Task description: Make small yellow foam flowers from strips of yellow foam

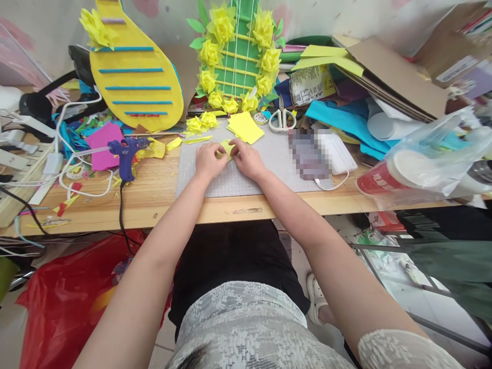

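My left hand (210,160) and my right hand (247,159) meet over a grey cutting mat (238,185). Between them is a small piece of yellow paper (227,148), its edges pinched by the fingers of both hands; the fingers hide part of it. Just beyond lies a stack of yellow paper squares (246,127). Folded yellow paper flowers (202,123) sit at the mat's back edge, with a narrow yellow strip (197,139) in front of them.
A blue glue gun (126,156) stands to the left, its cord hanging over the table edge. White-handled scissors (282,119), a blurred-out phone (309,154) and a white power bank (336,152) lie right. Yellow (134,77) and green (236,66) paper instruments lean behind. A bagged cup (380,177) stands far right.
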A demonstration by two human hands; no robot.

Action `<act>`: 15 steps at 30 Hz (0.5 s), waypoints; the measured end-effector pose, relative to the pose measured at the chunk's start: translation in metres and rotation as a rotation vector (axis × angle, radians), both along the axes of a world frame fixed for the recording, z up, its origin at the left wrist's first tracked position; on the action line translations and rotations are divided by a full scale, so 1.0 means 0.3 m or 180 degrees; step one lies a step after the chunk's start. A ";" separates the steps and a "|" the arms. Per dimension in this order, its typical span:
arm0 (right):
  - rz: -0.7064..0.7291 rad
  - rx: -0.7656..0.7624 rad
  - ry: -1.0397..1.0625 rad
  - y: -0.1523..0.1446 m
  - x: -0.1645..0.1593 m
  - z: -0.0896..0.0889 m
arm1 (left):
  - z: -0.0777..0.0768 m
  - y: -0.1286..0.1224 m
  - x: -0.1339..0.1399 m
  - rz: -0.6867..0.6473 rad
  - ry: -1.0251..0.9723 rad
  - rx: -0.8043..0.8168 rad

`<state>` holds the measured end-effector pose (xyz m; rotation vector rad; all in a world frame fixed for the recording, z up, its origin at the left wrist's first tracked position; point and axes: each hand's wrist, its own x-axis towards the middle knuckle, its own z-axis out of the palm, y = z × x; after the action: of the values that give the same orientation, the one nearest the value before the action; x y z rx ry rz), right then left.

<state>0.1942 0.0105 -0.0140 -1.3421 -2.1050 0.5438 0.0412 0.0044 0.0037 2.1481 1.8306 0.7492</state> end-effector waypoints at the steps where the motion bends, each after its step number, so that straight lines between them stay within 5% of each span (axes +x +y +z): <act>1: 0.0010 0.0033 -0.0003 0.001 0.000 0.001 | 0.002 0.003 -0.021 0.0097 -0.0057 0.0024; 6: 0.0168 0.0226 -0.0079 0.014 0.002 -0.007 | -0.006 0.016 -0.092 0.0213 -0.0153 0.0031; 15: 0.0267 0.0105 0.0009 0.020 0.012 -0.003 | -0.027 0.015 -0.082 0.0044 0.0022 0.0006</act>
<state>0.1979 0.0164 -0.0150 -1.2388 -2.1664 0.5424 0.0166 0.0091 -0.0045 2.1439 1.8506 0.7476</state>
